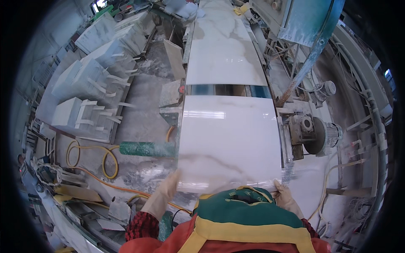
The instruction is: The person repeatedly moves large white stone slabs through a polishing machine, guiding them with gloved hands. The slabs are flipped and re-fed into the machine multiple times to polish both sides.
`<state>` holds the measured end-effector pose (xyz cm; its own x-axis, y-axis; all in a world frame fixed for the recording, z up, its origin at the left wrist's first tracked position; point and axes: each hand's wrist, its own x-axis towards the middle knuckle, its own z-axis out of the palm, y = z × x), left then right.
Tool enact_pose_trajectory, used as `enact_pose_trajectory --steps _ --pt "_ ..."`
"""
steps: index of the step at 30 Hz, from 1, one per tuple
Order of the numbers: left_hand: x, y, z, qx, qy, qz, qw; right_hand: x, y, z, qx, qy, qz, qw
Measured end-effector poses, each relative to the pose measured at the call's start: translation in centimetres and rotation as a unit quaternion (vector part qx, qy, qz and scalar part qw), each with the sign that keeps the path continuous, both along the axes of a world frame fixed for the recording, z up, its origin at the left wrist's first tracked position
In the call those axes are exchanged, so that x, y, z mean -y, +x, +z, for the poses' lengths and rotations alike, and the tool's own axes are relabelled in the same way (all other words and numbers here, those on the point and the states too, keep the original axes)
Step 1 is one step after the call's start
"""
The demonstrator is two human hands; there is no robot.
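In front of me a polished white stone slab (pixel 230 139) with faint brown veining lies flat on a conveyor line, its near edge close to my apron (pixel 249 215), which is green, red and yellow. My left hand (pixel 169 184), in a pale glove, holds the slab at its near left corner; the fingers are partly hidden by the edge. At the near right corner my right hand (pixel 282 194), gloved the same way, is closed on the slab edge. Beyond a gap with rollers lies a second veined slab (pixel 225 55).
Stacked white slabs (pixel 67 116) stand at the left. A green roller (pixel 147 149) juts out left of the line, near a looped yellow hose (pixel 110 162). On the right are an electric motor (pixel 331 134) and a blue metal panel (pixel 310 21) on a slanted post.
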<state>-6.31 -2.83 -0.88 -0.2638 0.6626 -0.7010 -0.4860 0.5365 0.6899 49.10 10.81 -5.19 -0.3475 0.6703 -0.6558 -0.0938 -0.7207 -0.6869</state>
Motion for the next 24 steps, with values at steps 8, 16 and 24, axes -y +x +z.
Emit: enact_pose_trajectory --steps 8,16,24 --pt "0.0 1.9 -0.4 -0.023 0.008 0.031 0.999 -3.0 -5.1 3.3 0.098 0.009 -0.093 0.991" --pt "-2.1 1.5 -1.9 -0.036 0.025 0.048 0.998 -5.9 -5.8 3.1 0.102 0.019 -0.090 0.990" --pt "-3.7 1.2 -1.6 -0.063 0.008 0.060 0.996 -7.3 -7.3 3.6 0.144 0.006 -0.097 0.985"
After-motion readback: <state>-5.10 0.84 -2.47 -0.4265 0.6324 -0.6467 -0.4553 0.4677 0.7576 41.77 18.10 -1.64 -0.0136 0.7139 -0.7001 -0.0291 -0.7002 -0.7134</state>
